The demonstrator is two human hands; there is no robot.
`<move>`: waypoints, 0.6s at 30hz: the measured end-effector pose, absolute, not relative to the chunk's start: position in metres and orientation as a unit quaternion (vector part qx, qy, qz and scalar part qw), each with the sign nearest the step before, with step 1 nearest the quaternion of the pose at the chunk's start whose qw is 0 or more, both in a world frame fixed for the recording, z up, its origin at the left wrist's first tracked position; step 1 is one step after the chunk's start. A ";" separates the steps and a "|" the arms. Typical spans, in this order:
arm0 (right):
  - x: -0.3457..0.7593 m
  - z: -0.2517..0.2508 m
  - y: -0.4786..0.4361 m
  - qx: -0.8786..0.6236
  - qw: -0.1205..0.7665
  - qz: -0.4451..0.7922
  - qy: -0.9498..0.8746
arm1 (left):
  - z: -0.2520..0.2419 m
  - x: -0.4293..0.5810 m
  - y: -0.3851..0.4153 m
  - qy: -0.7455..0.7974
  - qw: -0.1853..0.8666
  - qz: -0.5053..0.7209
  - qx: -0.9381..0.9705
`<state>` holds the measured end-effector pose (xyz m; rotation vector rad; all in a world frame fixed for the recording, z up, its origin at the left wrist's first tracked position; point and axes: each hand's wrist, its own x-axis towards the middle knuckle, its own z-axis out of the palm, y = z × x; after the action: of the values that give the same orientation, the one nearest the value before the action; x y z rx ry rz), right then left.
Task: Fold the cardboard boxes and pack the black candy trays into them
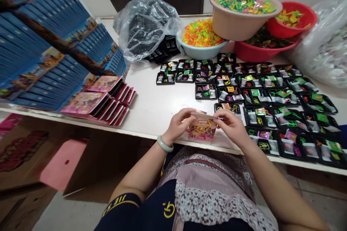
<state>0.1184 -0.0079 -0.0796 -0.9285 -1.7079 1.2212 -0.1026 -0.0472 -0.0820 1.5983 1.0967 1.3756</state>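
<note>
A small pink printed box (202, 130) stands at the table's front edge, between my two hands. My left hand (182, 122), with a pale bangle at the wrist, pinches the left side of its top edge. On the right side of that edge, the fingers of my right hand (229, 124) are closed too. The box's pink picture face is turned toward me, and its inside is hidden. Just beyond my right hand sits a black compartment tray (227, 107) with small wrapped pieces in it. Several more filled black trays (256, 97) lie in rows to the right.
Pink boxes (89, 103) are stacked at left beside tall blue display boxes (51, 54). Behind are a clear bag of black trays (148, 25), a blue basin (202, 53), a beige tub (241, 21) and red basins (260, 52). A plastic bag (328, 43) stands far right.
</note>
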 end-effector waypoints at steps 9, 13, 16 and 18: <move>0.106 -0.065 -0.015 -0.385 0.397 0.437 -0.710 | -0.070 -0.092 -0.050 0.455 0.328 0.532 0.634; 0.106 -0.068 -0.018 -0.398 0.416 0.429 -0.696 | -0.072 -0.096 -0.047 0.423 0.345 0.530 0.649; 0.117 -0.072 -0.026 -0.360 0.411 0.377 -0.748 | -0.075 -0.107 -0.050 0.356 0.366 0.505 0.696; 0.123 -0.077 -0.030 -0.328 0.400 0.357 -0.778 | -0.077 -0.111 -0.053 0.341 0.372 0.497 0.706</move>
<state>0.1228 -0.0303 -0.0773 -0.8292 -1.9683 0.9021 -0.1112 -0.0532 -0.0770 1.8104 0.8733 1.2736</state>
